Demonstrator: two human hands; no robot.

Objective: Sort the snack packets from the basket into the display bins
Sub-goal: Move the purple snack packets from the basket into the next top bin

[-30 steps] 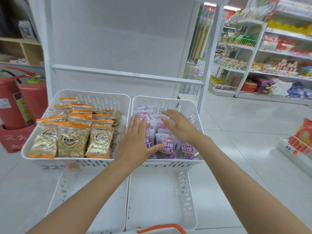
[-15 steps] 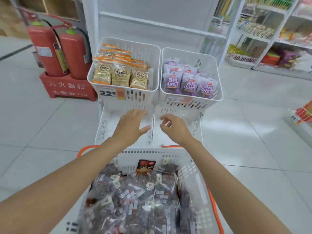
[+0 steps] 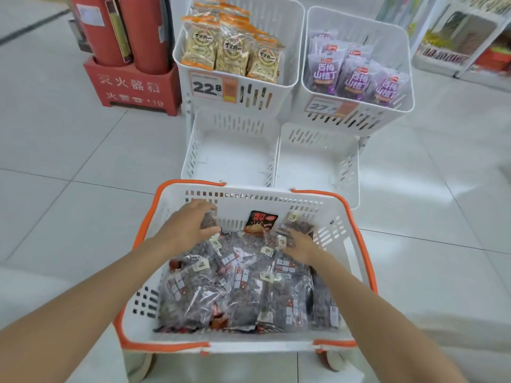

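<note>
1. Reaches both hands down into the basket [image 3: 276, 201] now; half a second back, holds them above the lower display bins [image 3: 229, 164]. View tilts lower too, with the basket filling the near field.
2. Curls left hand [image 3: 188, 229] over a dark packet [image 3: 208, 220] at the basket's far left, fingers on top, thumb under.
3. Lays right hand [image 3: 301, 246] palm down on the snack packets [image 3: 243, 286], fingers low among them; cannot tell whether anything is held.
4. Finds the heap covering the basket floor, one red-and-black packet [image 3: 260, 222] upright against the far wall.
5. Notes basket on pale floor tiles [image 3: 69, 189], just before the lower bins. Above those, orange-topped packets [image 3: 232, 51] in a bin with a 22.8 price tag [image 3: 207, 88], purple packets [image 3: 356, 78] in the bin beside.
6. Notes red fire extinguishers [image 3: 138, 29] in a red stand [image 3: 132, 87] left of the bins; shop shelving [image 3: 456, 51] far right, blurred.
</note>
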